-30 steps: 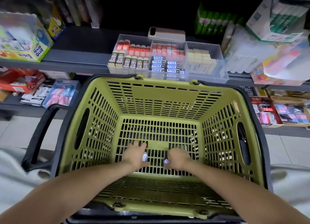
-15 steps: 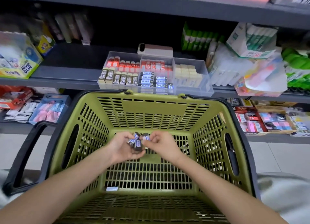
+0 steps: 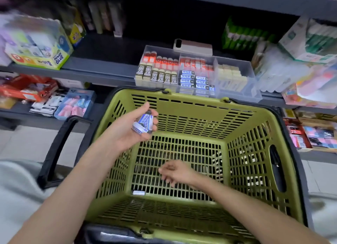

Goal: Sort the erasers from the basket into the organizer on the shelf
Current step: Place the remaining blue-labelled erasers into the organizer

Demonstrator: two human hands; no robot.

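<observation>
Holding a small bunch of blue-and-white erasers (image 3: 143, 123) in my left hand (image 3: 127, 132), I have it raised palm-up over the left wall of the green basket (image 3: 191, 112). My thumb and fingers curl round the bunch and keep it pressed in the palm; how many there are I cannot tell, since they overlap.

My right hand (image 3: 176, 171) is low inside the basket, above its grid floor. It holds nothing, and its fingers are loose and slightly bent, pointing to the left. It is somewhat blurred.

One more eraser (image 3: 138, 192) lies flat on the basket floor, close to the near wall on the left side, apart from my right hand and below its fingertips.

The basket's black handle (image 3: 54, 152) hangs down on its left side.

Just beyond the far rim of the basket, the clear organizer (image 3: 254, 87) stands at the front edge of the dark shelf (image 3: 91, 74). Its left front compartment holds cream erasers in black 2B sleeves (image 3: 158, 77), with red-sleeved erasers (image 3: 164, 61) behind them. In the middle front lie blue-sleeved erasers (image 3: 193, 79), like those in my left hand, and on the right are plain cream erasers (image 3: 229, 75). A flat phone-like case (image 3: 193, 46) lies behind the organizer, and a glue box (image 3: 40, 48) sits further left on the shelf.
</observation>
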